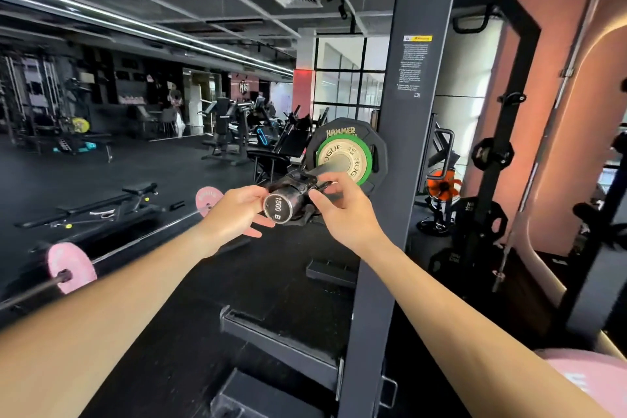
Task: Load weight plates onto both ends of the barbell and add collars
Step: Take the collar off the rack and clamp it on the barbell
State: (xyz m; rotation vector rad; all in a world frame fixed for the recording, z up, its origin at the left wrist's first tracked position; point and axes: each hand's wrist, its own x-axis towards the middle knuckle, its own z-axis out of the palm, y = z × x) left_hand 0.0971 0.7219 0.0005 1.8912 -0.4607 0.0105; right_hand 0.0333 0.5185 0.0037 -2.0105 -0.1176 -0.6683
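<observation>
Dim gym lit by ceiling light strips (142,27) and a bright window (342,78); edges bow, background blurs

You're facing a dark rack upright (403,146) with a warning sticker (414,61). Left, on the black floor, another bar with pink plates (69,266) — beside it a bench (101,207). An orange fan (442,185) stands right.

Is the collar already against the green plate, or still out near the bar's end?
Near the end: the collar sits apart from the green plate.
</observation>
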